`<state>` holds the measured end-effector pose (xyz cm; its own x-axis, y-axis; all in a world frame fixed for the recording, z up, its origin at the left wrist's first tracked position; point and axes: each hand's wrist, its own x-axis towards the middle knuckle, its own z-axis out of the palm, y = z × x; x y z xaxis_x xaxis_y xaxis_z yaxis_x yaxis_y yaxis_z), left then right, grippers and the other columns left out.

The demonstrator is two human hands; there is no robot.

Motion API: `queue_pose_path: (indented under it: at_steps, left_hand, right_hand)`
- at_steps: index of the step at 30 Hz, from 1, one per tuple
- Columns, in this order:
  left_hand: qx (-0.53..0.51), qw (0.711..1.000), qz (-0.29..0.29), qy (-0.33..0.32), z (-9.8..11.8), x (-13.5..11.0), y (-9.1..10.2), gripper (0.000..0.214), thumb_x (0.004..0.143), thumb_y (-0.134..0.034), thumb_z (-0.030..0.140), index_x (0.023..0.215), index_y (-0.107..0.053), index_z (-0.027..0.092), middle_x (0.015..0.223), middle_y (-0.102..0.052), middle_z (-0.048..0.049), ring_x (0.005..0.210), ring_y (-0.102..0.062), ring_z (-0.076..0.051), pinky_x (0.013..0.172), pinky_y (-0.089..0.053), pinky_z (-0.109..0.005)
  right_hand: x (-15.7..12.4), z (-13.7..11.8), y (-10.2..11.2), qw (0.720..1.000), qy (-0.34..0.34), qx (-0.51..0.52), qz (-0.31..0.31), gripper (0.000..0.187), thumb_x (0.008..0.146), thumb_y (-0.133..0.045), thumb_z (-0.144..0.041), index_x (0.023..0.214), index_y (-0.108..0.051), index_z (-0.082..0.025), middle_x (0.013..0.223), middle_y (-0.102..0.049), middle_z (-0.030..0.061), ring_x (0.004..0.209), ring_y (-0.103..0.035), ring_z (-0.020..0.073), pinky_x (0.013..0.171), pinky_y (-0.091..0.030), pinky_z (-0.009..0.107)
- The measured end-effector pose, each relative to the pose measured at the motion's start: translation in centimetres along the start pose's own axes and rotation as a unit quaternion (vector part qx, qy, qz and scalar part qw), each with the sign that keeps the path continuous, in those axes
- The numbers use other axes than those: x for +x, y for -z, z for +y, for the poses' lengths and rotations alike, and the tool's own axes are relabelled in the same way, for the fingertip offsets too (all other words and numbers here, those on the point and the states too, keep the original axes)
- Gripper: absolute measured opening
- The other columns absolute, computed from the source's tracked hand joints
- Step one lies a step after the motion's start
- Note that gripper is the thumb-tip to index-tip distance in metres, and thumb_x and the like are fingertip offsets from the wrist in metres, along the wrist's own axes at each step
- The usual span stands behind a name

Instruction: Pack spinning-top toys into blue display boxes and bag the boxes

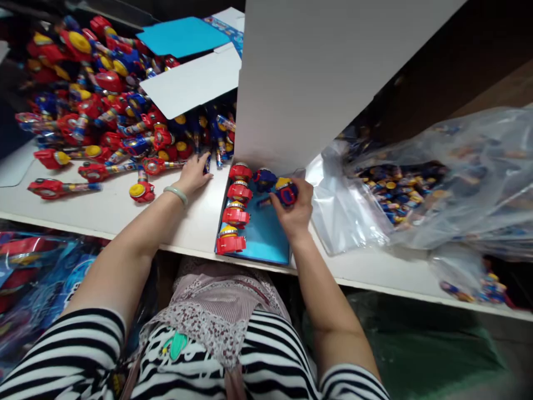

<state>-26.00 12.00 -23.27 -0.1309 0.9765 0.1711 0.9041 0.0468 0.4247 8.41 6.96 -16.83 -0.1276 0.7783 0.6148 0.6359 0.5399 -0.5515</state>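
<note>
My right hand (297, 208) is closed on a blue toy stick (287, 194) with a red-rimmed face and a yellow dome, holding it over a blue-lined box (266, 236). Another blue toy stick (265, 180) lies at the back of that box. Several red toy sticks (236, 216) form a column along the box's left side. To the left, my left hand (194, 174) reaches to the edge of the toy pile, its fingers curled round a small dark blue piece (207, 164), mostly hidden, apparently part of a blue toy stick.
The box's tall white lid (308, 78) stands up behind it. A heap of red and blue toy sticks (108, 83) fills the left, under flat cardboard pieces (191, 80). At right lies a clear plastic bag (416, 183) of small blue and yellow pieces. The white table's front edge (383, 276) runs before me.
</note>
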Motion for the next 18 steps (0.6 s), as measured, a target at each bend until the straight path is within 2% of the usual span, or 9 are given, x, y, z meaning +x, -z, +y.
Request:
queue_pose_path:
  at_steps: [2,4,7,9,12,16,18]
  left_hand:
    - [-0.014,1.0,-0.001,-0.005,0.4,-0.4,-0.8,0.072,0.084,-0.064,0.026,0.149,-0.039,0.012,0.138,-0.049,-0.024,0.129,-0.05,-0.037,0.111,-0.041,-0.055]
    - [-0.057,0.998,0.018,-0.007,0.2,-0.8,-0.7,0.069,0.085,-0.063,0.027,0.148,-0.038,0.011,0.135,-0.052,-0.0227,0.127,-0.052,-0.034,0.111,-0.042,-0.052]
    - [-0.138,0.986,0.088,0.035,-0.4,-1.2,0.4,0.068,0.082,-0.067,0.031,0.141,-0.039,0.013,0.129,-0.056,-0.0183,0.117,-0.058,-0.03,0.106,-0.047,-0.048]
    - [-0.178,0.975,0.126,0.048,-0.5,-1.5,1.7,0.064,0.079,-0.069,0.033,0.135,-0.041,0.016,0.125,-0.057,-0.0143,0.111,-0.06,-0.027,0.102,-0.05,-0.044]
    - [-0.223,0.963,0.153,0.012,0.0,-2.4,3.9,0.057,0.08,-0.065,0.038,0.13,-0.044,0.02,0.125,-0.057,-0.0102,0.111,-0.06,-0.025,0.099,-0.051,-0.039]
    - [-0.298,0.931,0.202,-0.056,0.2,-3.4,6.0,0.057,0.078,-0.066,0.051,0.126,-0.05,0.024,0.124,-0.057,-0.0063,0.118,-0.055,-0.026,0.1,-0.048,-0.039]
    - [-0.342,0.917,0.168,-0.117,-0.4,-3.5,6.4,0.06,0.08,-0.065,0.056,0.128,-0.047,0.025,0.123,-0.058,-0.0043,0.124,-0.051,-0.024,0.1,-0.045,-0.038]
  right_hand:
    - [-0.7,-0.7,-0.6,1.0,-0.008,-0.017,-0.017,0.046,0.086,-0.069,-0.046,0.126,-0.057,-0.026,0.124,-0.055,0.0128,0.115,-0.062,0.0289,0.099,-0.058,0.05]
    - [-0.9,-1.2,-0.2,0.997,-0.011,-0.008,-0.077,0.049,0.087,-0.068,-0.041,0.133,-0.055,-0.029,0.133,-0.052,0.0125,0.12,-0.06,0.0287,0.099,-0.059,0.049]
    - [-0.4,-1.1,0.9,0.984,0.028,0.039,-0.171,0.052,0.09,-0.062,-0.031,0.141,-0.049,-0.033,0.139,-0.055,0.0085,0.127,-0.059,0.0263,0.105,-0.056,0.047]
    - [0.3,-0.8,1.3,0.978,0.05,0.06,-0.191,0.052,0.091,-0.061,-0.03,0.141,-0.047,-0.03,0.136,-0.061,0.0088,0.127,-0.06,0.0263,0.109,-0.054,0.047]
    - [0.9,-0.6,1.2,0.977,0.042,0.068,-0.196,0.055,0.092,-0.061,-0.031,0.144,-0.043,-0.025,0.14,-0.06,0.0122,0.128,-0.06,0.0281,0.108,-0.054,0.047]
    - [0.5,-0.5,1.3,0.972,0.043,0.072,-0.218,0.058,0.094,-0.057,-0.031,0.148,-0.038,-0.027,0.14,-0.06,0.0122,0.126,-0.062,0.0281,0.105,-0.056,0.048]
    - [0.0,-0.3,1.2,0.968,0.052,0.07,-0.236,0.059,0.095,-0.056,-0.032,0.15,-0.036,-0.029,0.14,-0.06,0.0112,0.124,-0.063,0.0285,0.104,-0.056,0.049]
